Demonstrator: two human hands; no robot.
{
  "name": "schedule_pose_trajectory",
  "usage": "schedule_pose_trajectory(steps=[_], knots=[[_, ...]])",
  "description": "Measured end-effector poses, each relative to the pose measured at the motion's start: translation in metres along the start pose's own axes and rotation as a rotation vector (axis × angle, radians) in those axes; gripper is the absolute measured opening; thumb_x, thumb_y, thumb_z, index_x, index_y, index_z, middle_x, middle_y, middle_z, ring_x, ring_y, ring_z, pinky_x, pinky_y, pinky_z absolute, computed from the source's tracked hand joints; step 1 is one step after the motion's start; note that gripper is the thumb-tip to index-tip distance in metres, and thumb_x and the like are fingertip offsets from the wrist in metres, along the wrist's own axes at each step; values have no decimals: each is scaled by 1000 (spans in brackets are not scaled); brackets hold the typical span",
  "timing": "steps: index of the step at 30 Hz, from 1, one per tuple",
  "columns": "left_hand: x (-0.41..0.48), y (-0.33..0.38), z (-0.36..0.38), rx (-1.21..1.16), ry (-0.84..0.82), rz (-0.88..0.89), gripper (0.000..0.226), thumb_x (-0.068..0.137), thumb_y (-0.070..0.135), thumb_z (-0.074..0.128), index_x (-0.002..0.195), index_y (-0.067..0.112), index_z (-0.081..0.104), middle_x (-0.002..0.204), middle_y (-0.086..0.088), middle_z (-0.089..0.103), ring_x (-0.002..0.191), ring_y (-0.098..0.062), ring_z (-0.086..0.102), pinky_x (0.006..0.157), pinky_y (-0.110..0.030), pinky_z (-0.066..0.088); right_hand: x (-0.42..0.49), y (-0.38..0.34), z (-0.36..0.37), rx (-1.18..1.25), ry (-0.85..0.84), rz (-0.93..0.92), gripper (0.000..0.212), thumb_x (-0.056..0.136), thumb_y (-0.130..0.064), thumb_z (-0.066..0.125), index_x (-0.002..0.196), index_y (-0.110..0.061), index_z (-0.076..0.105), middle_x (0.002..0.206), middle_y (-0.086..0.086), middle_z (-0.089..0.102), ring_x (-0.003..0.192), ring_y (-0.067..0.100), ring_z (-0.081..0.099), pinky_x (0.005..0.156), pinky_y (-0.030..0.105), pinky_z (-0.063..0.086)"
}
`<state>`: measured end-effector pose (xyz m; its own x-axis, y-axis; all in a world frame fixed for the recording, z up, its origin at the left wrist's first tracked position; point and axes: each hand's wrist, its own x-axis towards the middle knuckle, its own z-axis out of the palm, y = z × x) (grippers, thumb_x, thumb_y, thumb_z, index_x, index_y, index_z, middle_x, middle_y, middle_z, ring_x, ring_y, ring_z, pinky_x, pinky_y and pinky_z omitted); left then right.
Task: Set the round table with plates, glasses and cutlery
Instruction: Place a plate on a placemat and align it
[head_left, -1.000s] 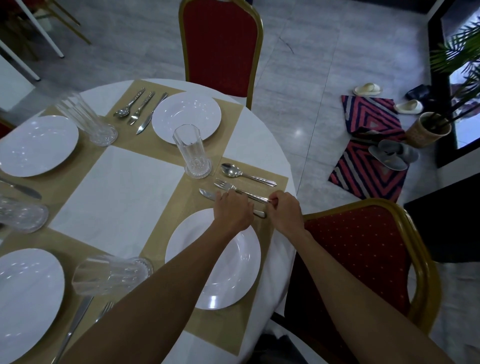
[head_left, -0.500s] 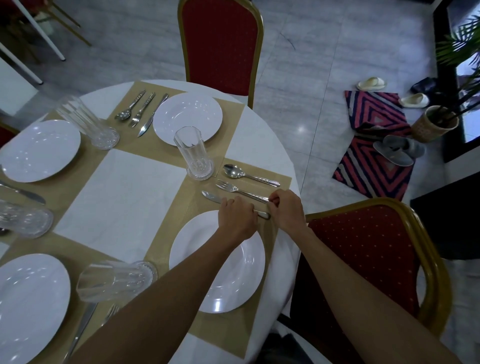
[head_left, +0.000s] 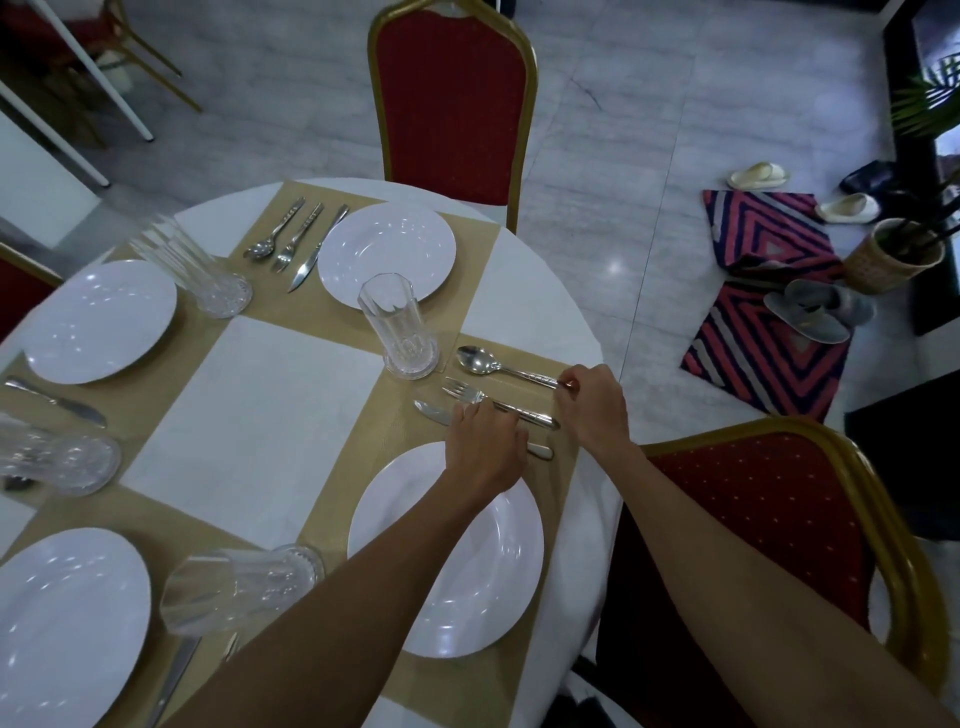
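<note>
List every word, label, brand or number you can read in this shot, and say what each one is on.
No readable text in this view.
Handles of the spoon, fork and knife: embossed pattern only, too small to read as letters.
The plate, glass, placemat and striped rug: no print visible.
</note>
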<state>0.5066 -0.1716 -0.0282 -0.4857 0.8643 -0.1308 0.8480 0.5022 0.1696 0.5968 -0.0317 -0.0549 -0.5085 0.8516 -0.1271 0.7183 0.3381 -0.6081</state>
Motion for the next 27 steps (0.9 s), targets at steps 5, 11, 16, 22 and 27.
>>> schedule_pose_trajectory(steps=[5,11,16,22,27], knots=[[3,-5,2,-43,22,-3,38,91,32,33,89,16,68,92,-8,65,92,-27,59,89,-40,41,8,-4,3,10,-11,20,13,89,-17,63,98,-17,73,103,8,60,92,25,62,77,34,51],[9,-6,4,-69,12,-18,32,93,32,39,91,16,68,92,-7,63,94,-27,56,89,-40,40,13,-4,3,-6,-32,10,12,88,-18,67,98,-18,73,103,8,60,93,24,62,79,34,51],[10,-5,1,-81,-2,-25,31,94,32,41,93,16,67,93,-7,63,94,-27,57,91,-40,41,14,-3,1,1,-40,-1,11,88,-18,68,97,-19,74,101,9,60,90,24,63,76,30,49],[10,-8,-3,-95,-12,-39,32,95,33,41,96,16,68,94,-8,64,96,-28,58,95,-40,40,15,0,0,10,-69,-13,10,87,-18,70,96,-21,74,99,8,61,88,22,63,74,25,43],[9,-6,-9,-116,13,-39,33,97,33,42,99,16,70,93,-7,64,92,-25,59,92,-37,42,13,0,-2,32,-72,1,11,88,-19,69,98,-22,73,97,8,62,87,20,61,73,24,40]])
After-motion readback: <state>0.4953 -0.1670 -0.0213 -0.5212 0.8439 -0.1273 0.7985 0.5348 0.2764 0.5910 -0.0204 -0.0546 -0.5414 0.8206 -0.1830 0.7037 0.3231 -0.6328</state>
